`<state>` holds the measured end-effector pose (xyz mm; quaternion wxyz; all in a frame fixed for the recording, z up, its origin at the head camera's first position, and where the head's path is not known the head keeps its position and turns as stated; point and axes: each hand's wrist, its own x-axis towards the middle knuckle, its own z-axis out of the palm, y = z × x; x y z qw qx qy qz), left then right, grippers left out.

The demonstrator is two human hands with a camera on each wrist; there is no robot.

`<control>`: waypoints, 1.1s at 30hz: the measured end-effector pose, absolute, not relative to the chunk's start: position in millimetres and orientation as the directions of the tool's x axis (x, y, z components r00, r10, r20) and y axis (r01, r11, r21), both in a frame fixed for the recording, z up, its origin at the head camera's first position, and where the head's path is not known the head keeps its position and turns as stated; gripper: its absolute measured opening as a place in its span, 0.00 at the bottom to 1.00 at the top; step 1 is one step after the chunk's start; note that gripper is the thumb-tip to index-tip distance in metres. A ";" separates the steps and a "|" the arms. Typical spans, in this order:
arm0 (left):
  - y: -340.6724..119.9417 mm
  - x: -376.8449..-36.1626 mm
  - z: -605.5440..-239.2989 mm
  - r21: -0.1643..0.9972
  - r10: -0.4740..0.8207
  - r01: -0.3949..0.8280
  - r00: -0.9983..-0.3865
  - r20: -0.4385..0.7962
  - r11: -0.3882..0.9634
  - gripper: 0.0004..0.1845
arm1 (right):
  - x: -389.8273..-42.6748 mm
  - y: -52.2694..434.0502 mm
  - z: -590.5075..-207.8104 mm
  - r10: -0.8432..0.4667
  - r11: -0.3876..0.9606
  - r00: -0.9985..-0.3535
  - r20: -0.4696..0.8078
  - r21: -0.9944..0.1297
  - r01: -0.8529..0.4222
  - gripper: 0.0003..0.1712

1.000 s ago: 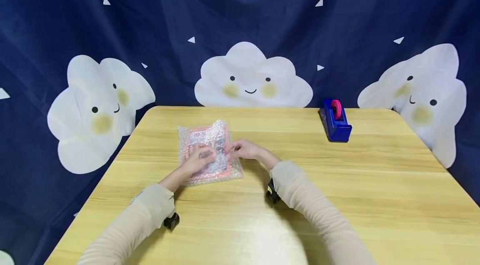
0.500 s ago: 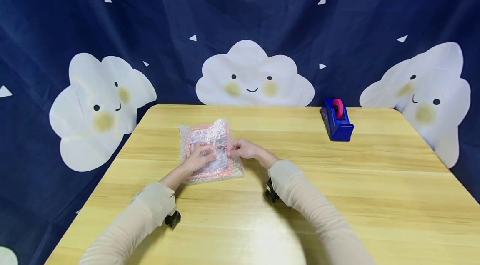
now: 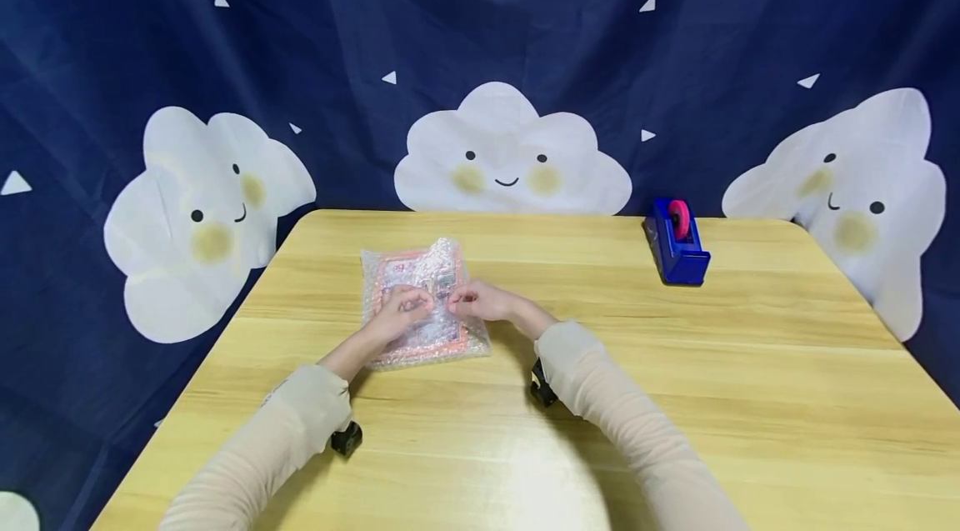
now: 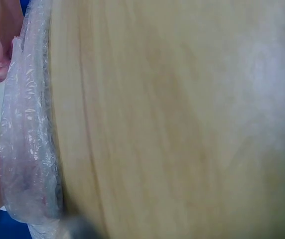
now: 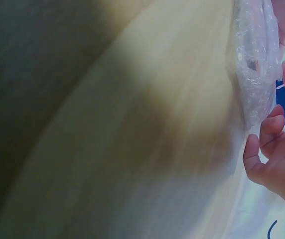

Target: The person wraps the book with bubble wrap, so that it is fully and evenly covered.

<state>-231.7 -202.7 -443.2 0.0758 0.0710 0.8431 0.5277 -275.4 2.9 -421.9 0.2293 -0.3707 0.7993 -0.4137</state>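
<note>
A flat piece with a coral-pink border [image 3: 457,345], perhaps a framed picture, lies under clear bubble wrap [image 3: 476,339] left of the table's middle. Over its centre, my left hand [image 3: 395,316] has its fingers bent, thumb and index tips close together at the wrap. Facing it, my right hand [image 3: 487,300] reaches in from the right with bent fingers, its fingertips over the wrap's right part. I cannot tell whether either hand pinches the wrap. In the right wrist view, the right hand [image 5: 279,159] is beside the wrap's end, lower fingers loosely curled. The wrap [image 4: 30,129] looks bulky from the side.
A blue tape dispenser [image 3: 678,252] with a pink roll stands at the back right of the wooden table [image 3: 600,398]. Behind the table hangs a dark blue curtain [image 3: 337,31] with smiling clouds. A small black camera sits under each wrist.
The right hand's fingertips have moved slightly left, from the border's right side further over the wrap, towards the left hand. My left hand and the wrapped piece have stayed in place.
</note>
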 end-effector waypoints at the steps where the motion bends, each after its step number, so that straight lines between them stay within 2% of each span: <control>1: -203.1 -231.3 -443.3 0.902 0.201 0.039 -0.978 -0.054 0.431 0.07 | -275.7 2.6 -422.3 -0.778 0.387 -0.624 -0.071 -0.837 -0.387 0.11; 5: -203.9 -231.1 -443.2 0.902 0.209 0.049 -0.977 -0.046 0.430 0.08 | -277.8 2.1 -420.2 -0.764 0.421 -0.634 -0.121 -0.838 -0.347 0.10; 10: -205.3 -230.1 -442.7 0.927 0.206 0.015 -0.976 -0.068 0.376 0.08 | -286.9 -0.7 -424.2 -0.751 0.524 -0.630 -0.198 -0.759 -0.386 0.11; 12: -206.4 -230.0 -443.3 0.936 0.209 0.002 -0.975 -0.076 0.353 0.09 | -297.8 -0.1 -436.6 -0.778 0.503 -0.607 -0.163 -0.741 -0.445 0.13; 15: -206.6 -229.8 -443.3 0.934 0.210 -0.002 -0.974 -0.083 0.358 0.10 | -308.6 2.2 -444.8 -0.776 0.485 -0.609 -0.163 -0.771 -0.412 0.12; 18: -205.8 -230.3 -442.7 0.927 0.206 0.003 -0.975 -0.080 0.375 0.10 | -309.2 6.7 -442.4 -0.739 0.467 -0.653 -0.163 -0.823 -0.324 0.12; 19: -205.5 -230.1 -442.7 0.926 0.201 -0.003 -0.976 -0.085 0.377 0.10 | -300.1 6.8 -431.2 -0.698 0.501 -0.688 -0.198 -0.822 -0.272 0.11; 23: -204.3 -229.9 -443.8 0.923 0.187 -0.003 -0.979 -0.081 0.384 0.10 | -288.8 6.7 -421.7 -0.626 0.540 -0.747 -0.223 -0.815 -0.209 0.11; 27: -201.8 -228.8 -444.5 0.893 0.159 0.013 -0.985 -0.066 0.450 0.09 | -286.1 3.5 -421.0 -0.568 0.608 -0.786 -0.243 -0.768 -0.202 0.10; 33: -198.0 -230.1 -444.9 0.757 0.128 0.085 -0.992 0.002 0.648 0.07 | -286.5 -1.0 -421.7 -0.527 0.650 -0.824 -0.206 -0.723 -0.235 0.13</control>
